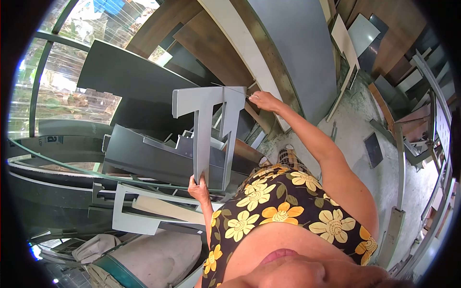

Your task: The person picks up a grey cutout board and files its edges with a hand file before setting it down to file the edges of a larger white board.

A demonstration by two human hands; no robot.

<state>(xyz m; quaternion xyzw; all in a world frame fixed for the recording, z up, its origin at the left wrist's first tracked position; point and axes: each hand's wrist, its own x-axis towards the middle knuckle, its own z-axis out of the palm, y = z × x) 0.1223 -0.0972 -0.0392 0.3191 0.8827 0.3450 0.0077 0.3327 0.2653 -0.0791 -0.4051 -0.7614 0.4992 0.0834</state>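
Note:
My left hand (199,188) grips the lower end of a grey panel with cut-outs (203,129), its fingers wrapped round the edge. The panel stands upright in front of me, with two long legs and a stepped top. My right hand (265,101) is closed at the panel's upper right corner. From its fingers a thin dark rod-like tool (230,89) runs across the panel's top edge; its exact kind is too small to tell.
Dark boards (144,86) lean behind the panel on the left. A white cut-out frame (122,211) lies at lower left, near a large grey rolled bundle (158,254). Tall sheets (302,48) stand ahead. Offcuts and a dark plate (373,150) lie on the concrete floor (355,129).

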